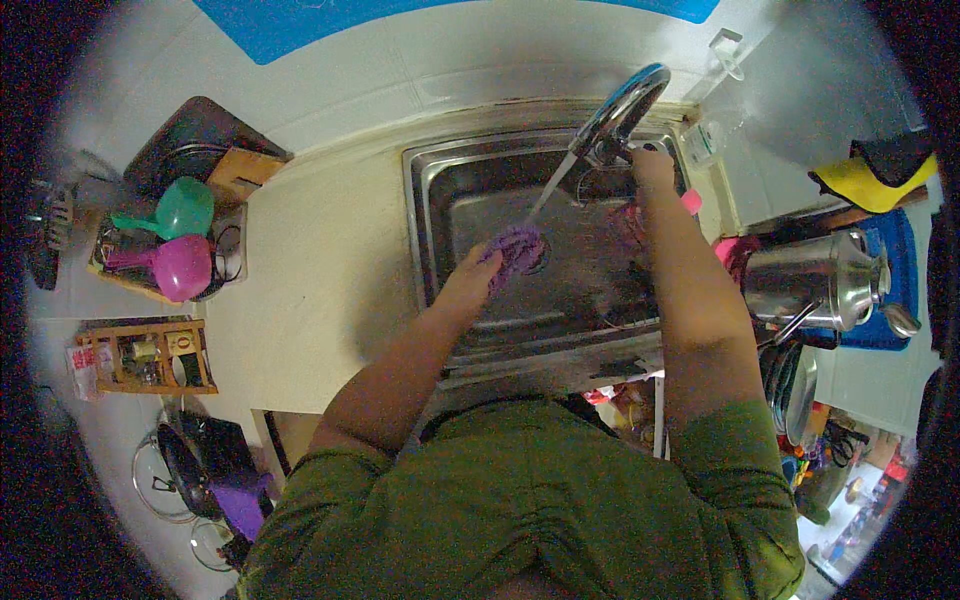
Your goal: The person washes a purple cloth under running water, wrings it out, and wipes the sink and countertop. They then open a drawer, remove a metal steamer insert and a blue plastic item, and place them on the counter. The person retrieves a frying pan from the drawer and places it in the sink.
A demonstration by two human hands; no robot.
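Note:
My left hand (480,270) grips a purple scrubbing sponge (517,251) over the metal sink basin (480,206). A stream of water (551,187) runs down from the curved chrome faucet (626,97) onto the sponge. At the faucet's base, my right hand (654,169) is closed around the tap handle, most of which the fingers hide. Partly behind my right forearm, a pinkish mesh item (626,225) lies at the basin's right side; what it is cannot be made out.
On the right stands a large metal canister (799,281) by a blue tray (900,247), with plates (795,397) racked below. Left of the beige counter (322,262) are green (186,208) and pink (182,266) plastic scoops and a wooden rack (150,356) on the wall.

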